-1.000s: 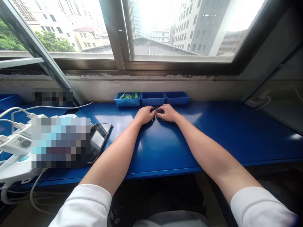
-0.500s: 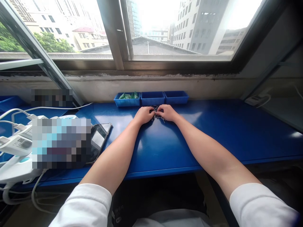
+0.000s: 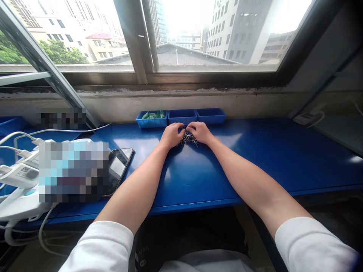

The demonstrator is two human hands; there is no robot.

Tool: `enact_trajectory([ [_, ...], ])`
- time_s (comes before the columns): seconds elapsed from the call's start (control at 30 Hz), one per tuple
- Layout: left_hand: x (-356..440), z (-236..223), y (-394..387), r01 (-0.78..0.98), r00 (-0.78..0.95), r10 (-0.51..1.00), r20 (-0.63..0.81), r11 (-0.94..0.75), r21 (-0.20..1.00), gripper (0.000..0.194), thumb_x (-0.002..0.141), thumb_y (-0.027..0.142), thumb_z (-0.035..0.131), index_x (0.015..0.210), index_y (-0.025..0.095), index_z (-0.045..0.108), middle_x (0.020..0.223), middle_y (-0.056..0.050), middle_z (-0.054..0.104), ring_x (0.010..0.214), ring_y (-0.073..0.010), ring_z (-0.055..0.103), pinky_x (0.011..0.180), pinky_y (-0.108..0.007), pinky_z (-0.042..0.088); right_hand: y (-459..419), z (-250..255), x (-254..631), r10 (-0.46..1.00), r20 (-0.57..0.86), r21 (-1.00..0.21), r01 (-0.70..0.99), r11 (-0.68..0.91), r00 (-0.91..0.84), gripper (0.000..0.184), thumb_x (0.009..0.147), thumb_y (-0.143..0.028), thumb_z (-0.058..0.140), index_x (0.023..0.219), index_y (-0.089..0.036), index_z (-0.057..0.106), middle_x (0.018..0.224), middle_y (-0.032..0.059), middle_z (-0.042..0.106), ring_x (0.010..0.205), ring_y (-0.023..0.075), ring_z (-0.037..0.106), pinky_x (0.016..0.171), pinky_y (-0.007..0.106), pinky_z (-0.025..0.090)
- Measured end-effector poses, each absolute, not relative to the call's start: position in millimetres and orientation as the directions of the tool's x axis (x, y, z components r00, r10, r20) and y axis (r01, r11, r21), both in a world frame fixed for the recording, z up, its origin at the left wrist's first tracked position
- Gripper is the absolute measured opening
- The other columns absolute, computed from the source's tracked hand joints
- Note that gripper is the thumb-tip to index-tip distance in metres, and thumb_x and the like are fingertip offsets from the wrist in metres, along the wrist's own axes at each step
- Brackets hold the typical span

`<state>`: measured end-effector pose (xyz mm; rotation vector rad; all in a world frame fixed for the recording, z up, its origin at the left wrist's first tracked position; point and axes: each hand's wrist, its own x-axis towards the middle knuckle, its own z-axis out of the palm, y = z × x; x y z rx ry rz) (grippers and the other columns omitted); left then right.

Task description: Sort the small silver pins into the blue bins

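Note:
A small heap of thin, dark and silvery pieces [image 3: 189, 139], shaped like screws or pins, lies on the blue tabletop [image 3: 195, 177]. At its left side is my left hand [image 3: 171, 135], with fingers curled and the thumb towards the heap. My right hand [image 3: 200, 132] bends in from the other side, its thumb and fingertips drawn together over the back of the heap. The two hands' fingertips are close to each other. Whatever lies between the fingers of either hand is too small to make out.
Just behind my hands are a blue bin with green-tinted bags [image 3: 152, 119], a middle blue bin [image 3: 182, 116] and a right blue bin [image 3: 211, 115]. A phone [image 3: 120, 166], a white power strip [image 3: 19, 202] and cables are at left. A window is behind.
Both hands have shifted slightly away from me, towards the bins. More of the heap's near side shows, and the thin pieces lie differently.

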<state>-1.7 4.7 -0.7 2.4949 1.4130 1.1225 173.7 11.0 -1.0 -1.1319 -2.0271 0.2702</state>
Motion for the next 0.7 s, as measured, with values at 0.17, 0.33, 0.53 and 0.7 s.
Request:
enact_trajectory([
  [0.17, 0.0, 3.2, 0.8, 0.69, 0.346, 0.753, 0.56, -0.609, 0.391, 0.027, 0.085, 0.028, 0.051, 0.105, 0.019, 0.066, 0.104, -0.007, 0.068, 0.099, -0.0212, 0.062, 0.09, -0.031, 0.048, 9.0, 1.9, 173.7, 0.797, 0.518, -0.582, 0.554, 0.595, -0.311, 0.02, 0.082, -0.022, 0.051, 0.088, -0.019, 0.07, 0.091, 0.0052, 0.07, 0.088, 0.0191, 0.062, 0.082, 0.031, 0.046],
  [0.33, -1.3, 1.5, 3.7, 0.685, 0.356, 0.746, 0.563, -0.618, 0.386, 0.024, 0.083, 0.027, 0.052, 0.1, 0.019, 0.067, 0.1, -0.006, 0.069, 0.095, -0.021, 0.062, 0.088, -0.031, 0.048, 10.2, -0.6, 172.6, 0.846, 0.461, -0.718, 0.449, 0.533, -0.267, 0.02, 0.08, -0.019, 0.051, 0.097, -0.018, 0.063, 0.082, 0.0024, 0.069, 0.08, 0.0163, 0.065, 0.079, 0.03, 0.049],
  [0.53, -1.7, 0.8, 7.3, 0.707, 0.348, 0.738, 0.578, -0.612, 0.355, 0.023, 0.087, 0.03, 0.049, 0.091, 0.019, 0.069, 0.091, -0.006, 0.07, 0.085, -0.0201, 0.063, 0.08, -0.029, 0.048, 7.5, 1.9, 167.6, 0.864, 0.456, -0.782, 0.367, 0.504, -0.213, 0.015, 0.081, -0.027, 0.05, 0.091, -0.019, 0.059, 0.064, -0.0015, 0.064, 0.061, 0.0137, 0.059, 0.064, 0.028, 0.047],
  [0.7, -1.9, 2.6, 6.1, 0.75, 0.32, 0.761, 0.564, -0.568, 0.34, 0.025, 0.088, 0.03, 0.046, 0.093, 0.02, 0.069, 0.094, -0.007, 0.07, 0.087, -0.0206, 0.063, 0.08, -0.029, 0.047, 4.1, 7.5, 166.7, 0.855, 0.482, -0.79, 0.329, 0.518, -0.189, 0.016, 0.072, -0.032, 0.062, 0.075, -0.017, 0.063, 0.068, 0.0003, 0.064, 0.062, 0.0132, 0.056, 0.063, 0.027, 0.046],
])
